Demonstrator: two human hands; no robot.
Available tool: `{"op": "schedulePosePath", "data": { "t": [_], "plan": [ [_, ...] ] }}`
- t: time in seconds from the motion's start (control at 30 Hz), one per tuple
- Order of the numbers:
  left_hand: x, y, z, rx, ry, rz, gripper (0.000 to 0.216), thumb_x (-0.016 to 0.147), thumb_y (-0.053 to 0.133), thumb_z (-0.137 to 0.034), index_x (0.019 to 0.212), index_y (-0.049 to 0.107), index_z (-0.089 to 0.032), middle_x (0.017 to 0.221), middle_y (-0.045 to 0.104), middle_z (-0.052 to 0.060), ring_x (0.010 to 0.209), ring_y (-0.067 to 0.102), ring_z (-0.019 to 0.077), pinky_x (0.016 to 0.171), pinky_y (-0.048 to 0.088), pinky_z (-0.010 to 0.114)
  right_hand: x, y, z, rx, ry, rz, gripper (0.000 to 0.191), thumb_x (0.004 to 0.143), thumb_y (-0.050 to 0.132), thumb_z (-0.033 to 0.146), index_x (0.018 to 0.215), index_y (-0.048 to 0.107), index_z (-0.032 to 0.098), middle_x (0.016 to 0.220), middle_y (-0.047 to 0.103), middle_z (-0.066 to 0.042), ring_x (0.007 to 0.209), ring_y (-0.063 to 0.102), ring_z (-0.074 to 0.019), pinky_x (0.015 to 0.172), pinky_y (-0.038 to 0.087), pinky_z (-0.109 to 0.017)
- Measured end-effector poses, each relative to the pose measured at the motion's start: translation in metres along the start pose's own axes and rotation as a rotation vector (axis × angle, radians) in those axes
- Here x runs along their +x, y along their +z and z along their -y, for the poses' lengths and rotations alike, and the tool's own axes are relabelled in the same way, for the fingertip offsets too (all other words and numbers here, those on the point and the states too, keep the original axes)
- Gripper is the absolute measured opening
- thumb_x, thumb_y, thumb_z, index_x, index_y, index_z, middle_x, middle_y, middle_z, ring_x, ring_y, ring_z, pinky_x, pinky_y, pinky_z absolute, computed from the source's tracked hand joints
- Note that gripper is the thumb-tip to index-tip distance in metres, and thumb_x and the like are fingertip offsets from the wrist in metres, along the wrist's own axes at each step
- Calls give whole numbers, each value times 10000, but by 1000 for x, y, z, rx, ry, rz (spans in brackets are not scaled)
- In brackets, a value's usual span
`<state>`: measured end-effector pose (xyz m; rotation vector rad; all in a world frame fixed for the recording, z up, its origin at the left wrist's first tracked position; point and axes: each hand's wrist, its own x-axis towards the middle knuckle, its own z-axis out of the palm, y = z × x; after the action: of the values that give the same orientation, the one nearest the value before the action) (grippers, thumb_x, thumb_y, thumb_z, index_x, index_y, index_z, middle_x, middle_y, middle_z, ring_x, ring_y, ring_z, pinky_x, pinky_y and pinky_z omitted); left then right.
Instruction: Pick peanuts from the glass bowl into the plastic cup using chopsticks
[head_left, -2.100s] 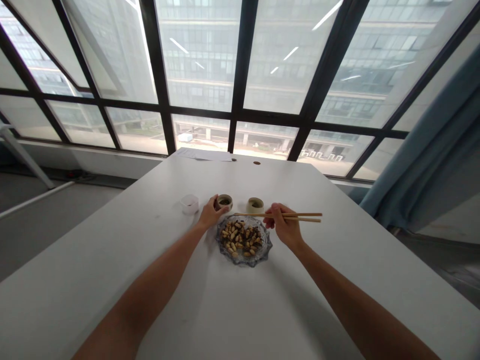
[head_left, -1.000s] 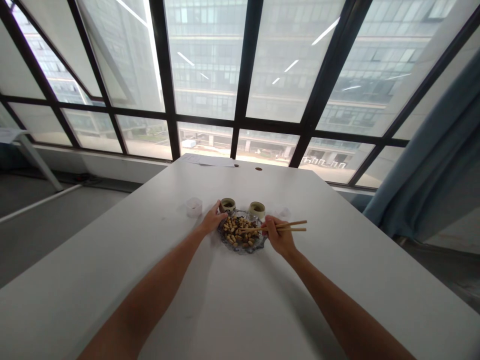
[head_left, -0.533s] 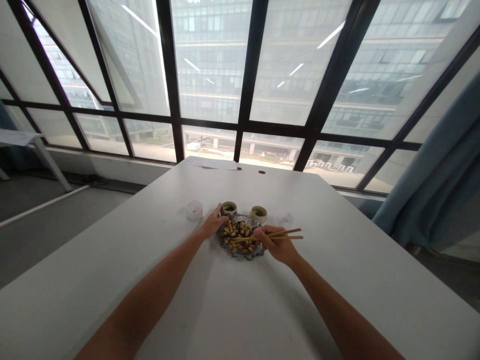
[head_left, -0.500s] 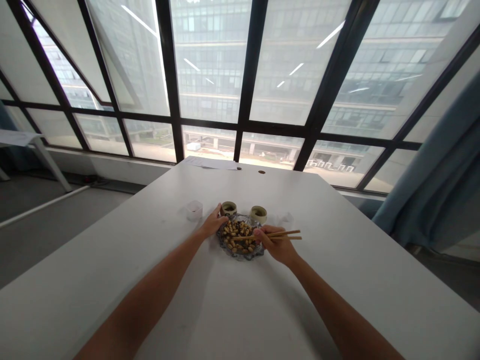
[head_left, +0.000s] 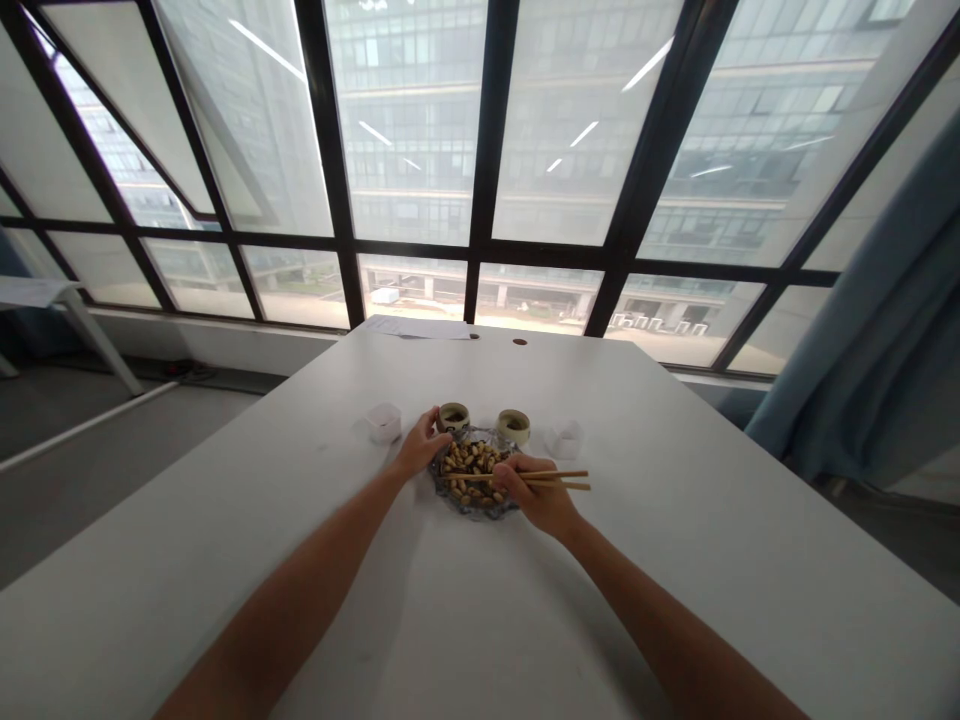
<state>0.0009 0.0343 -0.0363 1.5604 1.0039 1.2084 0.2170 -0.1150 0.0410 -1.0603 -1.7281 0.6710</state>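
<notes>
A scalloped glass plate (head_left: 475, 503) heaped with peanuts (head_left: 469, 466) sits mid-table. My right hand (head_left: 532, 494) is closed on a pair of wooden chopsticks (head_left: 566, 480), whose tips reach left into the peanuts. My left hand (head_left: 418, 450) rests at the plate's left rim, fingers curled against the left small cup (head_left: 454, 416). A second small cup (head_left: 514, 426) stands just behind the plate on the right.
The white table (head_left: 480, 600) runs toward a wall of windows (head_left: 480, 150). A small clear container (head_left: 384, 422) stands left of the cups, another (head_left: 564, 439) to the right. Papers (head_left: 416, 327) lie at the far edge. A blue curtain (head_left: 877, 330) hangs at right.
My right hand has lowered the chopsticks from above the plate, and their tips now lie among the peanuts. My left hand has stayed by the left cup. The view has shifted slightly.
</notes>
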Motion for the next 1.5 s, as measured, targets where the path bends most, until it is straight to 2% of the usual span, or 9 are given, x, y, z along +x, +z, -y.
{"op": "schedulePosePath", "data": {
  "t": [0.2,0.4,0.57,0.77,0.87,1.03,1.17,1.37,1.5],
  "plan": [
    [-1,0,-3,24,-4,16,803,712,669,-341,1446,392,-173,1531,389,139,1404,369,297,1151,300,442,2,-5,1,-28,38,-97,462,913,523,512,596,626,193,525,618,-21,437,504,-120,434,390,-238],
    [-1,0,-6,59,7,23,792,725,658,-343,1452,394,-173,1525,402,134,1397,380,299,1141,322,436,0,-3,1,-6,66,-55,468,877,551,569,594,631,205,463,568,-2,419,488,-127,402,355,-235],
    [-1,1,-7,53,12,7,769,728,658,-313,1443,408,-175,1504,433,137,1382,404,296,1135,331,457,-1,1,-1,6,72,-51,467,873,559,570,592,631,203,487,599,-14,424,510,-126,401,375,-231],
    [-1,1,-5,51,-2,6,798,737,658,-313,1462,373,-139,1529,385,164,1408,372,293,1157,311,457,6,-4,-14,195,180,-209,497,812,584,659,661,639,189,516,634,-24,378,509,-121,359,382,-235],
    [-1,0,-7,78,67,-39,738,787,627,-341,1461,386,-162,1545,366,139,1414,368,275,1171,301,436,11,-11,-24,306,267,-305,541,738,621,715,652,627,181,483,620,-21,346,485,-116,326,353,-233],
    [-4,-2,-17,136,304,-99,599,874,544,-401,1423,450,-181,1519,420,100,1413,375,235,1165,330,402,15,-22,-39,467,354,-421,558,662,678,726,660,606,172,469,608,-10,330,457,-97,314,322,-215],
    [-9,-4,-26,175,369,-99,557,898,510,-432,1387,496,-167,1483,468,111,1386,417,239,1146,366,398,16,-27,-49,547,401,-456,544,629,715,701,662,593,172,474,607,-6,331,451,-86,313,311,-202],
    [-12,-4,-28,211,356,-97,529,900,500,-452,1351,535,-177,1446,514,104,1361,449,248,1136,380,425,16,-30,-49,546,407,-456,551,628,704,716,665,588,179,474,608,-13,331,451,-93,312,318,-212],
    [-11,-4,-27,238,359,-108,510,908,474,-418,1336,544,-150,1423,536,117,1335,481,237,1122,401,414,10,-33,-34,241,218,-444,526,765,607,700,676,627,183,520,637,-33,386,507,-117,369,374,-237]
  ]
}}
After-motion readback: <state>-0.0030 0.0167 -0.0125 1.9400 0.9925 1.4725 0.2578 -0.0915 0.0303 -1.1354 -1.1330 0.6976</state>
